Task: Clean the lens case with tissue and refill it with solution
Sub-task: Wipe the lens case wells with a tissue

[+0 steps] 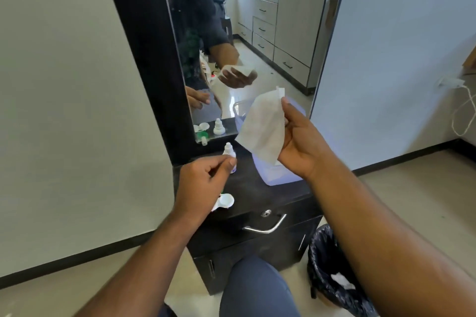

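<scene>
My right hand [301, 144] holds a white tissue [262, 126] up above the black dresser top [257, 188]. My left hand [203, 183] hovers over the dresser with fingers curled and thumb against the forefinger; nothing shows in it. Under that hand lies the white lens case [225, 201], one round cup visible, the rest hidden by my wrist. A small white solution bottle [229, 152] stands upright just beyond my left fingers.
A pale translucent tissue box [278, 175] sits on the dresser behind the tissue. A tall mirror [231, 46] rises at the back. A drawer with a metal handle [265, 228] faces me. A black-lined bin [332, 273] stands on the floor at the right.
</scene>
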A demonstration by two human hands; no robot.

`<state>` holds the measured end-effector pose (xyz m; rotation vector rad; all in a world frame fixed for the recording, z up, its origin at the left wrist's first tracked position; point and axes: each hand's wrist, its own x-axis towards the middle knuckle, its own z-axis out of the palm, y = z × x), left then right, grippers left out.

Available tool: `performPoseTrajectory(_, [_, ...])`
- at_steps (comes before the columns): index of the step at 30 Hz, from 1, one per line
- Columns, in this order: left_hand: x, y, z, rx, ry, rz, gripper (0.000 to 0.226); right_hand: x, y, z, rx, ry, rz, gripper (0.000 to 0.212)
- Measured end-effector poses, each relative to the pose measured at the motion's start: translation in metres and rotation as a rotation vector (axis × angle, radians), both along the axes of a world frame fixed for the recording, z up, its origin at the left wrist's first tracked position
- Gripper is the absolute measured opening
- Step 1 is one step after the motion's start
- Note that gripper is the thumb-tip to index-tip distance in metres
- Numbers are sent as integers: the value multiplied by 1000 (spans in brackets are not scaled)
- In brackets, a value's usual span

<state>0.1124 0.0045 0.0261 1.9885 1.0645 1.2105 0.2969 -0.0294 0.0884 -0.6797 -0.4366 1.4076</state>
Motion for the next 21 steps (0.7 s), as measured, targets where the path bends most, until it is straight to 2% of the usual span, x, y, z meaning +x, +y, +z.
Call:
performPoseTrajectory(2, [-23,-3,-4,-34,2,68,14,-25,-13,-4,9,116,87,48])
performPoseTrajectory(4, [-44,-8,-12,-91,-10,127,10,-50,-28,-21,-4,184,138,48])
performPoseTrajectory(7, [-71,-15,-29,-146,-27,159,7,-83,-48,-53,-71,191,128,38])
performPoseTrajectory(10, [-82,-14,-42,-115,141,148,14,-94,-55,-72,-168,121,-6,22])
performPoseTrajectory(12, [-82,-11,-43,-122,204,112,23,-89,-54,-77,-242,-150,-162,10])
performPoseTrajectory(14, [-77,-9,-40,-167,240,39,36,-81,-54,-73,-287,-613,-280,4])
performPoseTrajectory(16, [-69,-6,-37,-228,317,-11,49,-74,-52,-67,-262,-1019,-311,4])
performPoseTrajectory(17, [-65,-5,-37,-258,357,-17,54,-71,-50,-65,-254,-1152,-298,8])
performPoseTrajectory(19, [-56,-3,-38,-285,430,-10,59,-66,-44,-66,-268,-1284,-257,18])
performPoseTrajectory(21, [-51,-2,-41,-260,471,6,53,-64,-40,-70,-280,-1323,-216,22])
